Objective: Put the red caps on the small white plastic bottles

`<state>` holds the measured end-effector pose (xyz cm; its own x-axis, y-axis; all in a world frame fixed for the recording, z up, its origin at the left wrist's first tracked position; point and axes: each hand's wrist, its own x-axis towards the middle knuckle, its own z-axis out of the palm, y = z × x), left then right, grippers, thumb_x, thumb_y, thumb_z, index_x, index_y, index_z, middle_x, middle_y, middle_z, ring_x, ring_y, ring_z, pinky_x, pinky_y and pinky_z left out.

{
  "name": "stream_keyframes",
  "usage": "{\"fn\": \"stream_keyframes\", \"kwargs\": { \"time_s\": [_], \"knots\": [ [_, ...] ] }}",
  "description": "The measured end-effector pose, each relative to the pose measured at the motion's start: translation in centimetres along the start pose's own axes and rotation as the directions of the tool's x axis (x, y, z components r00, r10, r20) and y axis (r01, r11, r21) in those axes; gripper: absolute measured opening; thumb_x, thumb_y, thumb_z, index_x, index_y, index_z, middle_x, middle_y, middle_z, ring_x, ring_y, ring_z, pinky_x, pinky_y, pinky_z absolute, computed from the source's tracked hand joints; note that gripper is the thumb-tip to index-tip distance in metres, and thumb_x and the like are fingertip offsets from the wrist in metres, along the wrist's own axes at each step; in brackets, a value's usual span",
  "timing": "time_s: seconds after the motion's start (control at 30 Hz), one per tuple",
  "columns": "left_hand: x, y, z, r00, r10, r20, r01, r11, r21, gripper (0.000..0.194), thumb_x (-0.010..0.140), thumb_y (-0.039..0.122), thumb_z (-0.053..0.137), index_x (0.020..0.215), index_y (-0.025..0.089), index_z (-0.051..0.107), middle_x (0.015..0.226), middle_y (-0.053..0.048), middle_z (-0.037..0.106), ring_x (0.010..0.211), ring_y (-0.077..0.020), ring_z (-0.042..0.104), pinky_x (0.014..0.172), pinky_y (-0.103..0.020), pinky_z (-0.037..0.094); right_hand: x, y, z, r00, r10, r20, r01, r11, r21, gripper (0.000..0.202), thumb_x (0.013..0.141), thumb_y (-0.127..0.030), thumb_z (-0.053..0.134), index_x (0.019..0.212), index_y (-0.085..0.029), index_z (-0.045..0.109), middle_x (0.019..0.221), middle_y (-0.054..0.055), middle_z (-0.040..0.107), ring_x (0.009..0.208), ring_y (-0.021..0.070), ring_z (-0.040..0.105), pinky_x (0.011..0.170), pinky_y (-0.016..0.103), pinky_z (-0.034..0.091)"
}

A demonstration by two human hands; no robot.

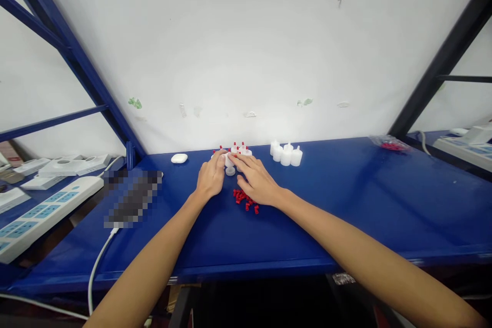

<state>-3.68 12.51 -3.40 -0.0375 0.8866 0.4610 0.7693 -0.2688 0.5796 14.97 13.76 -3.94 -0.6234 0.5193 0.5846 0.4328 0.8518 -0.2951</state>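
A small white squeeze bottle [228, 161] is between my two hands, its pale round base [230, 170] facing me and its top partly hidden by fingers. My left hand [211, 177] is closed on the bottle from the left. From the right, my right hand [257, 180] reaches over with its fingertips against the bottle's upper part and its thumb lower down. Below the right palm lies a loose pile of small red caps [242, 197], partly covered. Right behind the hands stand several white bottles with red caps [243, 148], partly hidden.
Several white bottles without red caps [286, 155] stand on the blue table [346, 205], right of my hands. A white earbud case [179, 158] and a blurred-out dark object [134, 197] with a white cable lie left. A plastic bag of red pieces [390, 144] lies far right; a power strip [49, 215] is far left.
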Motion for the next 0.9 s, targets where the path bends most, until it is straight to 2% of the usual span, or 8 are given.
{"fn": "stream_keyframes", "kwargs": {
  "time_s": [0.1,0.23,0.33,0.43,0.53,0.63,0.73,0.9],
  "knots": [
    [0.3,-0.4,-0.8,1.0,-0.03,-0.003,0.03,0.991,0.13,0.043,0.095,0.044,0.04,0.126,0.023,0.062,0.069,0.0,0.069,0.063,-0.0188,0.063,0.065,-0.027,0.043,0.5,0.3,0.3,0.998,0.038,0.059,-0.032,0.996,-0.088,0.069,0.088,-0.013,0.044,0.155,-0.02,0.03,0.155,0.012,0.038,0.133,0.0298,0.037,0.104,0.051,0.038],
    [0.2,-0.5,-0.9,0.994,0.061,0.092,-0.08,0.973,0.219,0.042,0.084,0.037,0.057,0.124,0.025,0.062,0.069,0.001,0.069,0.065,-0.0195,0.065,0.065,-0.026,0.043,0.8,0.0,0.5,0.994,0.033,0.103,-0.019,0.991,-0.136,0.069,0.086,-0.013,0.044,0.153,-0.021,0.033,0.154,0.009,0.041,0.123,0.0308,0.041,0.098,0.05,0.041],
    [0.1,-0.5,-0.4,0.991,0.076,0.107,-0.101,0.964,0.245,0.043,0.088,0.045,0.055,0.125,0.025,0.062,0.075,-0.001,0.071,0.069,-0.0213,0.067,0.066,-0.027,0.044,0.7,-0.1,0.3,0.995,0.031,0.099,-0.018,0.991,-0.131,0.065,0.087,-0.014,0.044,0.151,-0.02,0.037,0.153,0.008,0.042,0.122,0.0303,0.044,0.097,0.048,0.042],
    [0.3,-0.8,-0.1,0.993,0.021,0.113,-0.054,0.953,0.3,0.047,0.092,0.054,0.048,0.128,0.027,0.062,0.082,-0.004,0.074,0.078,-0.0251,0.07,0.068,-0.029,0.045,0.4,0.4,-0.2,0.994,0.082,0.075,-0.075,0.993,-0.096,0.06,0.089,-0.013,0.041,0.148,-0.022,0.041,0.148,0.009,0.047,0.117,0.0254,0.052,0.095,0.04,0.044],
    [0.4,-1.1,0.2,0.992,-0.055,0.112,0.011,0.933,0.359,0.055,0.093,0.06,0.043,0.135,0.028,0.058,0.096,-0.009,0.076,0.094,-0.03,0.071,0.075,-0.032,0.048,-0.1,1.5,-0.9,0.974,0.196,0.112,-0.185,0.978,-0.097,0.047,0.091,-0.014,0.042,0.133,-0.023,0.057,0.126,0.007,0.063,0.101,0.0216,0.063,0.082,0.032,0.047],
    [0.5,-1.0,0.2,0.988,-0.091,0.127,0.028,0.904,0.426,0.057,0.094,0.063,0.04,0.136,0.029,0.057,0.106,-0.011,0.076,0.102,-0.0337,0.069,0.079,-0.036,0.049,-0.5,2.7,-1.3,0.944,0.269,0.189,-0.244,0.959,-0.147,0.034,0.09,-0.015,0.044,0.112,-0.022,0.069,0.105,0.006,0.072,0.096,0.0233,0.065,0.077,0.031,0.045],
    [0.6,-0.9,0.1,0.981,-0.117,0.154,0.029,0.877,0.479,0.057,0.092,0.064,0.042,0.134,0.03,0.06,0.111,-0.012,0.075,0.103,-0.0348,0.068,0.081,-0.038,0.049,-0.8,3.5,-1.3,0.933,0.275,0.233,-0.239,0.956,-0.172,0.031,0.092,-0.017,0.046,0.108,-0.023,0.072,0.106,0.005,0.072,0.098,0.0236,0.065,0.075,0.03,0.044],
    [0.7,-1.1,0.1,0.978,-0.142,0.151,0.049,0.864,0.501,0.055,0.09,0.065,0.045,0.129,0.032,0.063,0.106,-0.01,0.076,0.101,-0.0329,0.069,0.081,-0.037,0.05,-0.8,3.7,-1.0,0.929,0.225,0.293,-0.178,0.968,-0.178,0.03,0.094,-0.026,0.05,0.115,-0.028,0.072,0.107,0.005,0.068,0.094,0.0208,0.065,0.073,0.028,0.043]
  ]
}}
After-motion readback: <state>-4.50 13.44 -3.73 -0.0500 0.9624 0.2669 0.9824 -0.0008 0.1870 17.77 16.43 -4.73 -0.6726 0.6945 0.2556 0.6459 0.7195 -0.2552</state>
